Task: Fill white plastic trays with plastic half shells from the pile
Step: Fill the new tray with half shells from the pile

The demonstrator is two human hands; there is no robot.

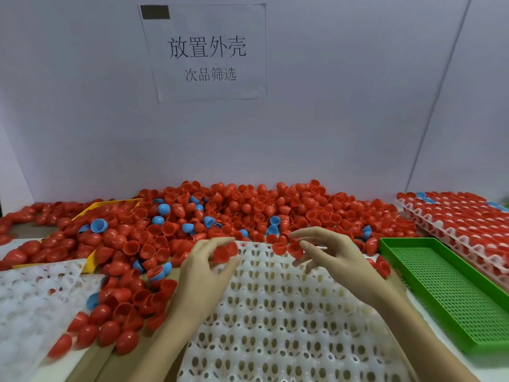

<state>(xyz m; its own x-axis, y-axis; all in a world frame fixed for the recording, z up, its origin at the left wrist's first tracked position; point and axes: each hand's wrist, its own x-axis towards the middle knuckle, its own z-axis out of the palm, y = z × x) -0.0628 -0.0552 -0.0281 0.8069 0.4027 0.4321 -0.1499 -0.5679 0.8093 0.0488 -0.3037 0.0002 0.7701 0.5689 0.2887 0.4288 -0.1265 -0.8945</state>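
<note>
Left hand [205,260] is pinching a glossy red half shell [221,253]; right hand [322,252] is pinching another red shell [295,248], both over the far edge of the dimpled, perforated white tray [281,312]. Mounded shell pile [234,213] is lying just beyond.

A pale grey-white wall [330,119] fills the upper frame; a paper sign [205,52] with printed characters hangs upper centre; a side panel [473,106] angles in at right; light even.
</note>
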